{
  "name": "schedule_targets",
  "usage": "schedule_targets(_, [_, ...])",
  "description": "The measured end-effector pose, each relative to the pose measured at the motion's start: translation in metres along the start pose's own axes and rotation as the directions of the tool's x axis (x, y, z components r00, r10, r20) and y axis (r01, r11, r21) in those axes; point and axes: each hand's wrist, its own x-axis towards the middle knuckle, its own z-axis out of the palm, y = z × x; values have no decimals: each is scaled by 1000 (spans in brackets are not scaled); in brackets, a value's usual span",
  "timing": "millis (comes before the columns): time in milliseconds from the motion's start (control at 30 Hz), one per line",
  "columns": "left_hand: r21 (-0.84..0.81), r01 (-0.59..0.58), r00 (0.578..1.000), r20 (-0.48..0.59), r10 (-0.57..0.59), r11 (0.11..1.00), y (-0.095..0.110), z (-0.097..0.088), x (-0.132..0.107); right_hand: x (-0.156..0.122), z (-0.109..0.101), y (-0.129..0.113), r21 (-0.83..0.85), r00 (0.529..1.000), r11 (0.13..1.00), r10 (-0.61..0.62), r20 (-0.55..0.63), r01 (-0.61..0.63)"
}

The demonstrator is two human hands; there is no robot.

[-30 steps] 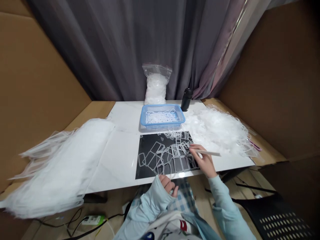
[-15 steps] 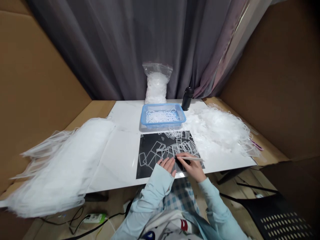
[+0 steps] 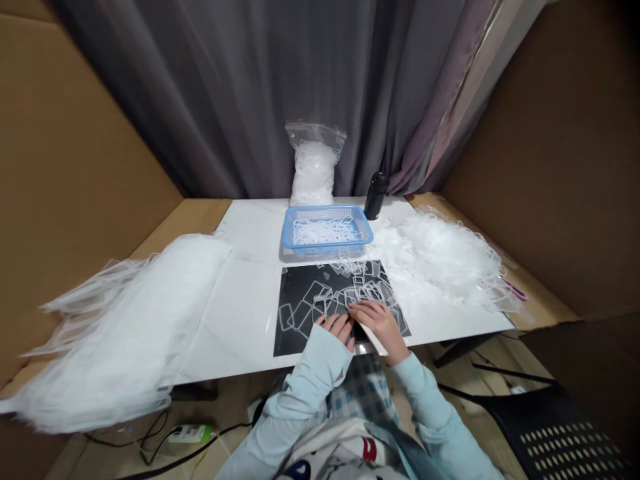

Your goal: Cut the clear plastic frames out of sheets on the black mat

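Note:
My left hand (image 3: 338, 328) rests palm down on the front part of a black mat (image 3: 293, 343), fingers stretched out over it. Close on its right, my right hand (image 3: 384, 327) is closed around a slim white pen-like tool (image 3: 373, 340), whose tip is hidden between the hands. The tool slants back under the right palm. Thin translucent rectangular frames (image 3: 316, 293) lie loose and overlapping on the mat, just beyond my fingers. Whatever lies under the fingertips cannot be made out.
Behind the mat stands a blue basket (image 3: 327, 248) with many white pieces inside. Further back are a filled zip bag (image 3: 314, 173) and a black bottle (image 3: 375, 197). Translucent piles lie left (image 3: 135, 320) and right (image 3: 445, 257). Cardboard walls (image 3: 540, 133) flank the table.
My right hand has turned over the tool, its fingers now covering the tip. The tool's rear end has swung from pointing right to pointing toward me. My left hand has barely moved.

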Motion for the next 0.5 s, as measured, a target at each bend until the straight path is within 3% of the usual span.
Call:
schedule_targets(100, [-10,5,1000,17,-5,1000,-1,0,1,7,-4,12,-23,999,1000,7,-48,-8])
schedule_targets(233, [-22,8,1000,1,-8,1000,-1,1,1,19,-19,41,-73,961,992,82,-265,-105])
schedule_targets(300, [-23,11,1000,-27,-12,1000,0,4,1,26,-33,54,-92,899,976,145,-413,-200])
schedule_targets(433, [-31,24,997,-70,-26,999,3,5,1,32,-58,70,-80,716,924,233,-658,-374])
schedule_targets(500, [-37,35,997,-63,-38,999,5,1,2,29,-63,71,-40,700,921,267,-662,-388])
